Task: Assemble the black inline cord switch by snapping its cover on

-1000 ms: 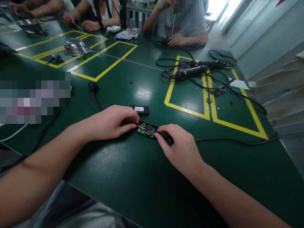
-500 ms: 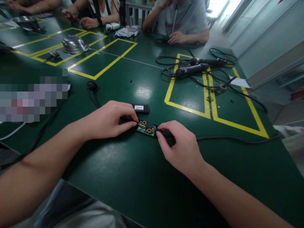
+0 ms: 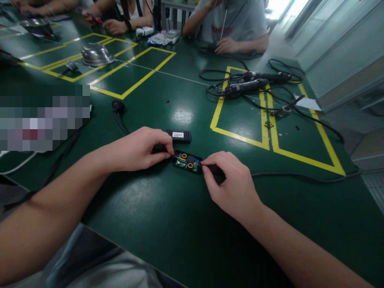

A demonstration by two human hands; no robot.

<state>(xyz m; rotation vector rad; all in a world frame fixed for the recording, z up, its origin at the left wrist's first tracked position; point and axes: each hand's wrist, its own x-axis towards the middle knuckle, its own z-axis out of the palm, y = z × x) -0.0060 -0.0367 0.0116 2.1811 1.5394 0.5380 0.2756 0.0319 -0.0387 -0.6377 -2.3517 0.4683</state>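
Bench (image 3: pixel 144 232) is deep green with bright yellow tape outlines (image 3: pixel 309 158), open case (image 3: pixel 192 172) is black, circuit board (image 3: pixel 181 163) is green with kinda coppery rings (image 3: pixel 190 165), blue wires (image 3: pixel 196 161) and a yellow wire (image 3: pixel 180 159), lid (image 3: pixel 185 137) is black with a white label (image 3: pixel 177 135), cables (image 3: pixel 300 173) plain black

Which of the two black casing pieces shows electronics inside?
The nearer piece: its green board and round coils are exposed, whereas the farther piece shows a white label.
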